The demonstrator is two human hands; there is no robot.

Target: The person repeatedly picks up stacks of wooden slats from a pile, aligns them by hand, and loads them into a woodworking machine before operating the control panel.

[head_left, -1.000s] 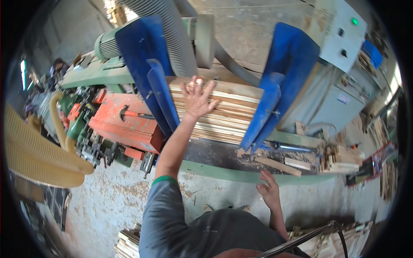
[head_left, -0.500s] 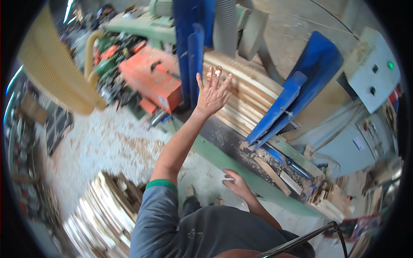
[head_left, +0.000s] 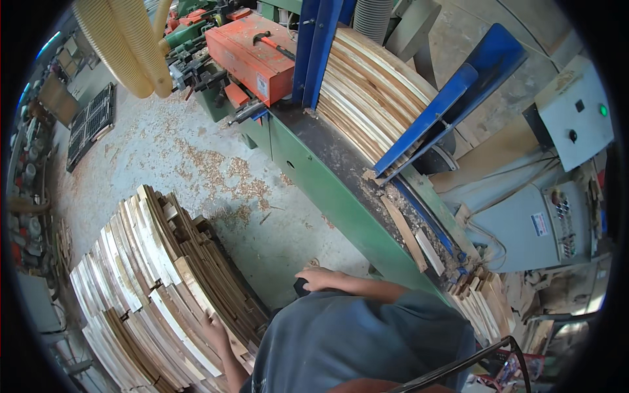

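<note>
Hand (head_left: 215, 331), the person's left, lies at the right part of a stack of boards (head_left: 134, 262), fingers slightly spread and pinching nothing visible; whether they touch the wood cannot be told. The right hand (head_left: 318, 279) is in front of the body, fingers loosely bent; whether it pinches anything cannot be told. The boards lie at lower left in overlapping rows, base hidden. Each looks long, narrow and stiff, probably light singly but heavy in a bundle, with rough edges that grip well yet may splinter. The long edges near mid-length seem the best hold; thin, uneven pieces could slide apart. They overlap too much to count.

Beyond, one green machine bed (head_left: 308, 167) carries one batch of boards (head_left: 377, 85) between two blue guides, left (head_left: 314, 52) and right (head_left: 426, 121). Two loose strips, one longer (head_left: 404, 232) and one shorter (head_left: 429, 253), lie near the right guide. Farther out are one orange box (head_left: 246, 56) bearing one hammer (head_left: 265, 39), two thick yellow hoses (head_left: 118, 46) and one control box (head_left: 576, 118) with one green light.
</note>
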